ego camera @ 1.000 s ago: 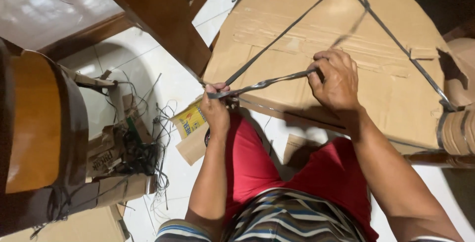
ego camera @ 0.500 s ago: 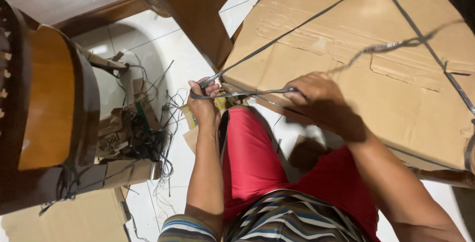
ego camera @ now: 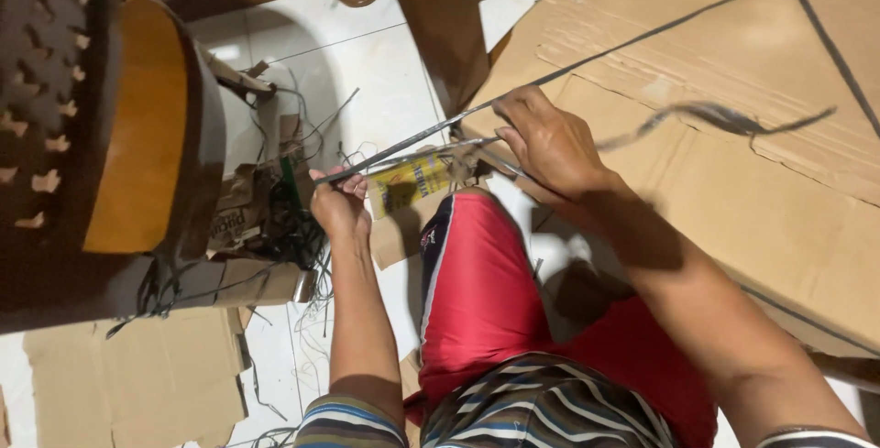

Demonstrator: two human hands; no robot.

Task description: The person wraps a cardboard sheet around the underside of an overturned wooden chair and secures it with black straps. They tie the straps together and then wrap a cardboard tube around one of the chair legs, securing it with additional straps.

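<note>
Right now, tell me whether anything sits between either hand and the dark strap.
Nothing visible does. The left hand pinches one end of the dark strap, and the right hand grips it further along, beside the cardboard box. The strap's loose tail waves free beyond the right hand.

The person wears red shorts with a dark side stripe edged in white, and a shirt striped in brown, cream, blue and orange. Both forearms are bare.
</note>
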